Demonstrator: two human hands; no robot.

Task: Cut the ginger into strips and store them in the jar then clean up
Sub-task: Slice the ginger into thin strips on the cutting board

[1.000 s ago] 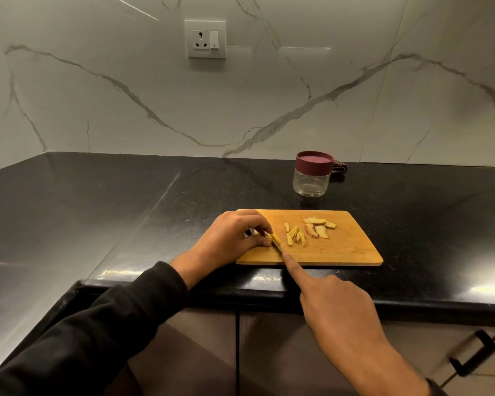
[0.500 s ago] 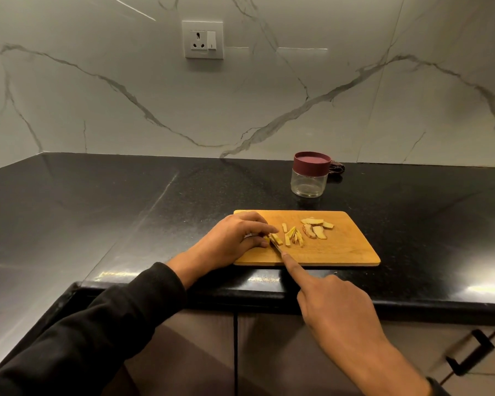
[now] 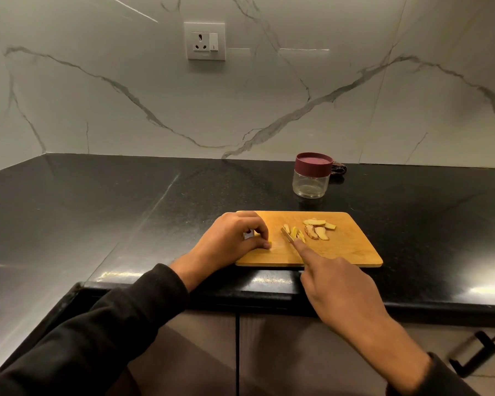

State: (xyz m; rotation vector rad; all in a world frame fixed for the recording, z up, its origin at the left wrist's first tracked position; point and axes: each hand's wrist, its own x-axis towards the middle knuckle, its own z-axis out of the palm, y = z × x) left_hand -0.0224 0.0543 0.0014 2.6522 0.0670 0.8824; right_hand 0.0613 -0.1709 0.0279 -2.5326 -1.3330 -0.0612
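A wooden cutting board [image 3: 349,247] lies at the counter's front edge. On it are several yellow ginger strips [image 3: 296,234], and a few wider ginger slices [image 3: 317,230] lie to their right. My right hand [image 3: 340,287] grips a small knife [image 3: 287,235], its index finger stretched along the spine and the blade lying against the left side of the strips. My left hand [image 3: 229,241] rests on the board's left end with fingers curled over a small ginger piece [image 3: 270,243] at the fingertips. A clear jar [image 3: 310,181] with a maroon lid stands closed behind the board.
The black stone counter [image 3: 126,212] stretches left into a corner beneath a marble wall with a socket [image 3: 205,41]. A small dark object [image 3: 339,168] lies behind the jar. Cabinet doors with a black handle [image 3: 475,352] are below the counter edge.
The knife has moved right, away from my left hand, and now lies against the cut strips. My left hand has drawn back a little to the left with its fingers more curled.
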